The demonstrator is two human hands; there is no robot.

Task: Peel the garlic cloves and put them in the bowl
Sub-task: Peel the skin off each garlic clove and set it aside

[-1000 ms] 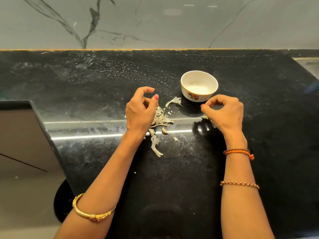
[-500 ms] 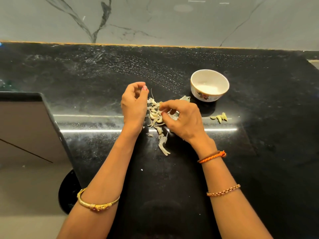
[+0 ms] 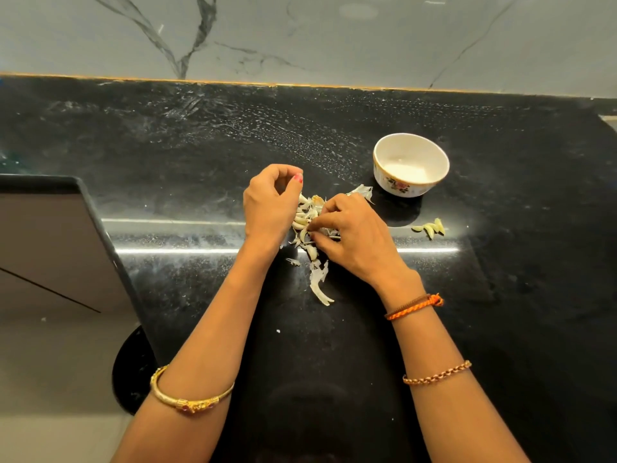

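A pile of garlic cloves and papery skins (image 3: pixel 305 217) lies on the black counter (image 3: pixel 334 362) between my hands. My right hand (image 3: pixel 354 238) reaches into the pile from the right, and its fingertips pinch a garlic clove there. My left hand (image 3: pixel 270 205) rests on its side at the pile's left edge. Its fingers are loosely curled and I see nothing in them. A small white bowl (image 3: pixel 397 186) with a flower print stands to the upper right, and I see no cloves in it. A few peeled cloves (image 3: pixel 430 227) lie below the bowl.
A long strip of garlic skin (image 3: pixel 320 285) trails toward me from the pile. A dark-framed glossy panel (image 3: pixel 50 248) fills the left side, with a round black object (image 3: pixel 133 372) below its corner. A marble wall (image 3: pixel 300 35) backs the counter.
My right hand left the peeled cloves beside the bowl, moved left to the pile and now digs deeper into it. My left hand has stayed at the pile.
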